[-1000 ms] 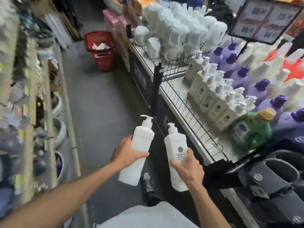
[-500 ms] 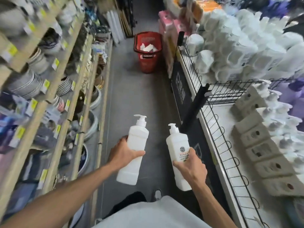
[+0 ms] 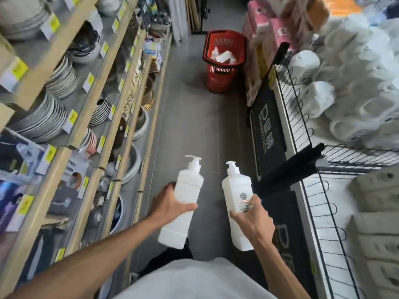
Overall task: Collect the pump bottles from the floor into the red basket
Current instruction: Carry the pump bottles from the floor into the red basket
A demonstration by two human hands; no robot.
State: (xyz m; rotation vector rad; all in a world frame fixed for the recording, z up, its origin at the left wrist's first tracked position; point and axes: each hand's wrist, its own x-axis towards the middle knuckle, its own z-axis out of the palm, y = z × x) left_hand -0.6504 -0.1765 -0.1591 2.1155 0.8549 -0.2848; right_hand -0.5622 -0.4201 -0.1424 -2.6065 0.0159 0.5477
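Your left hand (image 3: 170,207) curls its fingers (image 3: 170,187) round the left pump bottle (image 3: 187,184); your right hand (image 3: 251,220) grips the right pump bottle (image 3: 236,190). Both stand pump-up, tipped toward the red basket (image 3: 218,83), which sits on the floor (image 3: 190,117) straight ahead, well apart from both hands.

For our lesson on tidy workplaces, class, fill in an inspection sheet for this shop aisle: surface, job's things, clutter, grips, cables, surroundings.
Surface: grey tiled aisle floor.
Job's things: plain white plastic pump bottle and labelled white plastic pump bottle, both in hand; red plastic basket stands on the floor farther down the aisle, white items inside.
Clutter: nothing seen on the floor.
Grips: left grip holds the plain bottle's body; right grip holds the labelled bottle's body.
Cables: nothing seen.
Surroundings: wooden shelves of stacked plates on the left; black wire rack with white packs on the right.
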